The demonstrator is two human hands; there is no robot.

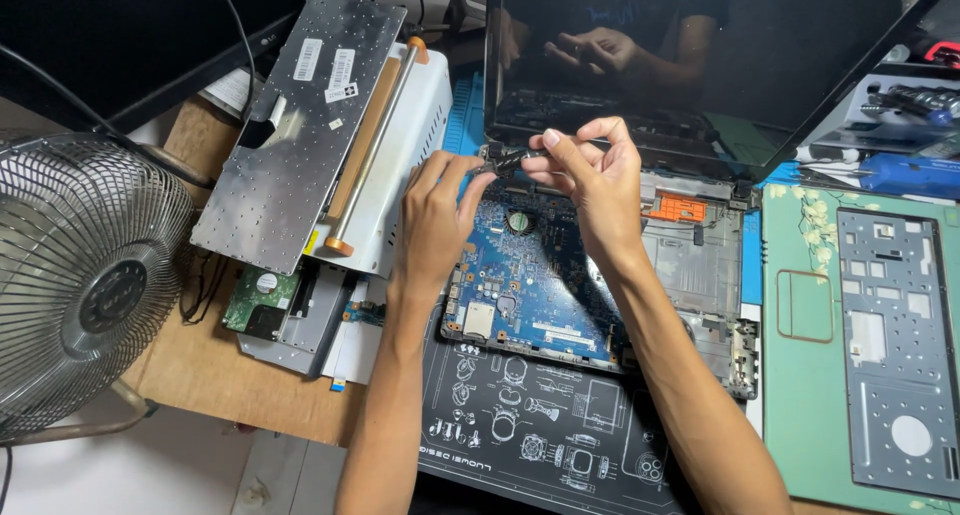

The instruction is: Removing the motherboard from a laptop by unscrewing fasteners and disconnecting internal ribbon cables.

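A: What takes up most of the bench?

B: An opened laptop, its dark screen upright at the back and its base stripped, so the blue motherboard lies bare on a black work mat printed with white drawings. Left of it a desk fan stands at the edge of the wooden table.

A: And the silver slab up top?

B: A removed keyboard, face down, leaning on a white box. On the far right the grey palmrest frame lies on a green mat. Below the keyboard there is a hard drive, green board showing.

A: Where are the hands?

B: Both are over the rear edge of the motherboard, by the left hinge. The right hand is closed in a pinch, thumb and forefinger gripping a small dark part, which sits just above the board's top left corner. The left hand is curled, its fingertips touching the same part from below.

A: Can you tell what that part is?

B: No, it is too small and half covered by the fingers.

A: Anything smaller nearby?

B: A round coin cell sits on the board just below the hands.
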